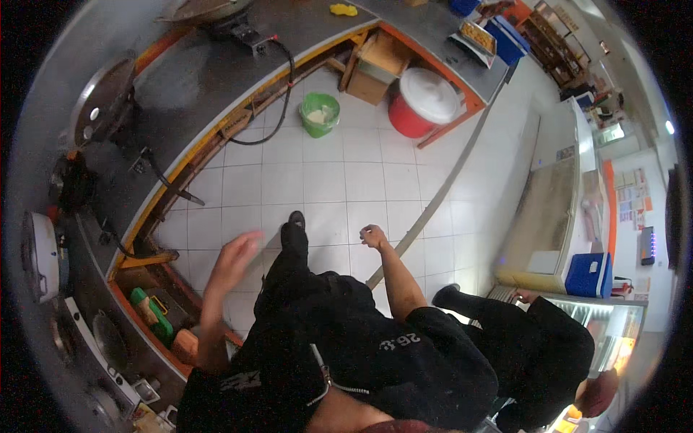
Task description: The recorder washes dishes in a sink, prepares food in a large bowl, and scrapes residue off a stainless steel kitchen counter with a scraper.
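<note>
My left hand (235,262) hangs in the air over the tiled floor, slightly blurred, holding nothing, its fingers loosely extended. To the right, my right hand (373,236) is raised above the floor with its fingers curled; nothing shows in it. A black shoe (296,219) of mine steps forward between the two hands. Beyond them on the tiles stand a green bucket (320,115) with pale contents and a red tub (414,111) with a white lid. The dark counter (216,81) with a yellow-orange edge curves along the left, with black hoses hanging off it.
A co-worker in black (547,341) bends at a lit display case (606,314) on the right. Cardboard boxes (373,81) sit under the counter corner. A blue cooler (587,275) stands at the right. Large pans (105,103) line the left counter. A tray of food (477,38) lies at the far counter.
</note>
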{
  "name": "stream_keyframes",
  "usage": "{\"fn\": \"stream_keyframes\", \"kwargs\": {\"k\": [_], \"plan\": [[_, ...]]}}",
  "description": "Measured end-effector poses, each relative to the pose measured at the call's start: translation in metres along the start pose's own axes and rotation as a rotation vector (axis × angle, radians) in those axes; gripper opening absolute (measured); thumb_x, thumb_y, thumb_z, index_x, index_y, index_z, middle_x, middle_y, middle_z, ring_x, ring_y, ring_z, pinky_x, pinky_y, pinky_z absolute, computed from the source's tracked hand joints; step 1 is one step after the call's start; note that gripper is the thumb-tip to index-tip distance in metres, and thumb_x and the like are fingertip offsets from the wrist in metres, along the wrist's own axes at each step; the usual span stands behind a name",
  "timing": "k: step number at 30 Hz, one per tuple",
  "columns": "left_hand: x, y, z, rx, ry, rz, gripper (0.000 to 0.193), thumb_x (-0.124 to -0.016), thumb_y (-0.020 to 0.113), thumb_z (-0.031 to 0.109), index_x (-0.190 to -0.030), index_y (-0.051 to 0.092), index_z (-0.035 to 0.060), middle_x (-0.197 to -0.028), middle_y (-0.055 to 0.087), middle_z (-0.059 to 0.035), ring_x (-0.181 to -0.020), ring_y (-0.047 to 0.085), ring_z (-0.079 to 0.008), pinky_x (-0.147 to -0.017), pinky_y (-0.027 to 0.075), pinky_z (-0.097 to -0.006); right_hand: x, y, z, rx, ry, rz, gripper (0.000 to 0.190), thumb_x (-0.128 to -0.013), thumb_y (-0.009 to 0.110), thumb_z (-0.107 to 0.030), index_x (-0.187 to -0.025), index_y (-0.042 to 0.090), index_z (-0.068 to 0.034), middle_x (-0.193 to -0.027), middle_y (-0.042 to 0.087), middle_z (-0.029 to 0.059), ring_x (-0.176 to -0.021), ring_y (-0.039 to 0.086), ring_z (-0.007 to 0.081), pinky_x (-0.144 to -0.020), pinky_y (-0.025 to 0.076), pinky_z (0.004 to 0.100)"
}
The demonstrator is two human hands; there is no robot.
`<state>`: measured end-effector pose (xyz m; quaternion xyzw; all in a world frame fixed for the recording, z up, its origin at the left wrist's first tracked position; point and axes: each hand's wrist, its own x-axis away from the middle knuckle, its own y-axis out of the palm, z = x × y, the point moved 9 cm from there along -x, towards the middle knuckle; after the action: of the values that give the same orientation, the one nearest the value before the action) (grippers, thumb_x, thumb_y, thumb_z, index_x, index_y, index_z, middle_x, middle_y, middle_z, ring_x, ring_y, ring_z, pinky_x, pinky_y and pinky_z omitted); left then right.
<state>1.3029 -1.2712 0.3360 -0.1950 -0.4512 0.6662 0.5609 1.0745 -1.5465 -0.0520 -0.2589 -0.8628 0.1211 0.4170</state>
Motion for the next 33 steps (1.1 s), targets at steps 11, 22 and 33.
{"fn": "stream_keyframes", "kwargs": {"k": [11, 22, 33], "plan": [[-0.127, 0.044, -0.18, 0.213, -0.131, 0.212, 0.022, -0.062, 0.069, 0.02, -0.061, 0.058, 0.0004, -0.067, 0.059, -0.015, -0.096, 0.051, -0.0269, -0.079, 0.039, -0.0403, 0.055, -0.007, 0.137, -0.427, 0.677, -0.116, 0.025, -0.08, 0.049, -0.027, -0.095, 0.055, -0.008, -0.081, 0.061, 0.005, -0.068, 0.06, 0.0203, -0.057, 0.046, 0.0361], [-0.256, 0.024, -0.205, 0.397, -0.149, 0.428, 0.026, -0.061, 0.069, 0.02, -0.081, 0.063, 0.0057, -0.089, 0.06, -0.0147, -0.095, 0.052, -0.028, -0.082, 0.04, -0.0364, -0.071, -0.098, 0.025, -0.384, 0.521, -0.022, 0.035, -0.081, 0.044, -0.033, -0.105, 0.049, -0.007, -0.091, 0.059, 0.0081, -0.078, 0.059, 0.0217, -0.065, 0.043, 0.0392], [-0.206, 0.066, -0.163, 0.322, -0.877, 0.673, 0.022, -0.075, 0.059, 0.024, -0.075, 0.063, 0.0027, -0.073, 0.062, -0.0123, -0.067, 0.06, -0.0271, -0.068, 0.047, -0.0358, -0.233, -0.2, -0.033, -0.223, 0.501, -0.306, 0.034, -0.084, 0.04, -0.027, -0.113, 0.045, -0.009, -0.102, 0.056, 0.0108, -0.087, 0.056, 0.0247, -0.071, 0.044, 0.0381]]}}
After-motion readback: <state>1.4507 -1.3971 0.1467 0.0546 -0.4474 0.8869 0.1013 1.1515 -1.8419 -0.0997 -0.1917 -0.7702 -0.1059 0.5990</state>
